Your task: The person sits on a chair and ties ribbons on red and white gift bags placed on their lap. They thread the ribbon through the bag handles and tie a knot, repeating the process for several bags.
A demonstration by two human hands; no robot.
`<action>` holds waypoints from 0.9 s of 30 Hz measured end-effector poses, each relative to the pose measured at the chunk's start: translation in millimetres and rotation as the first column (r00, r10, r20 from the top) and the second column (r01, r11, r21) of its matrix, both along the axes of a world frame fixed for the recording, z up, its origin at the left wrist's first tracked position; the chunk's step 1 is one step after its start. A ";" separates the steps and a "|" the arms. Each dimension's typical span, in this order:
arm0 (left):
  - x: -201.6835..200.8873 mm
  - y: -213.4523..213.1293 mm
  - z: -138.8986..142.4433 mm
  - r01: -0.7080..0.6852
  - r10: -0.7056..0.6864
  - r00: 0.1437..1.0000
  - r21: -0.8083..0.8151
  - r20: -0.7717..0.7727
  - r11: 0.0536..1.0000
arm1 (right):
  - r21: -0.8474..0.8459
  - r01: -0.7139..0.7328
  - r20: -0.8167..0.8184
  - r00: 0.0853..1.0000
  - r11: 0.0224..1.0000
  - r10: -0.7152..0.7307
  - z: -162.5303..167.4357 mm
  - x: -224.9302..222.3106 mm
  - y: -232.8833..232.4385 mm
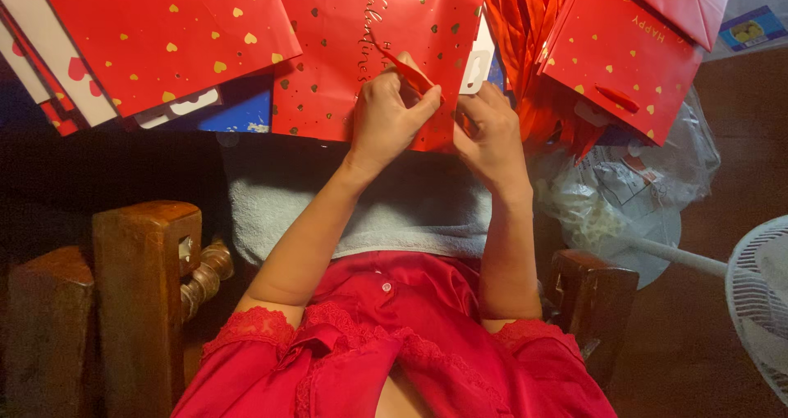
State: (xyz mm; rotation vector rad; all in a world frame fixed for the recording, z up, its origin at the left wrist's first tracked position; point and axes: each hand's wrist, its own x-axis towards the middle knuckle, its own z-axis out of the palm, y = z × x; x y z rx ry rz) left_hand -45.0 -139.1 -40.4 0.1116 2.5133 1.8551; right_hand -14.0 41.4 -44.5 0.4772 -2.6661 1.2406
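Observation:
A flat red paper gift bag (345,48) with gold hearts lies in front of me, its near edge over a grey towel (410,213) on my lap. My left hand (386,118) pinches a red ribbon handle (406,71) that rises from the bag's near edge. My right hand (492,130) grips the same edge of the bag just to the right, fingers curled over it. The two hands nearly touch.
More red heart-printed bags lie at the left (156,32) and right (624,52), with a bundle of red ribbons (525,24) between. A clear plastic bag (624,188) sits at the right, a white fan (763,295) at the lower right, wooden chair arms (144,287) beside me.

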 end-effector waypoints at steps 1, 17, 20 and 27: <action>-0.4 -2.6 -4.0 -0.007 0.008 1.000 0.046 -0.021 0.999 | -0.001 -0.004 -0.001 1.000 1.000 0.004 -1.6 -0.2 -2.7; 13.7 -35.2 12.1 0.295 -0.294 0.953 0.008 -0.070 0.955 | 0.004 0.041 -0.001 0.999 0.999 -0.041 -7.1 13.2 -19.6; 42.2 -47.8 13.2 0.264 -0.264 0.964 -0.009 -0.028 0.964 | 0.003 0.049 -0.004 0.999 0.999 -0.049 -4.6 38.9 -35.5; 93.0 -106.8 11.2 0.226 -0.212 0.964 0.071 -0.162 0.972 | -0.011 0.038 -0.025 0.999 0.999 -0.038 9.5 87.6 -99.2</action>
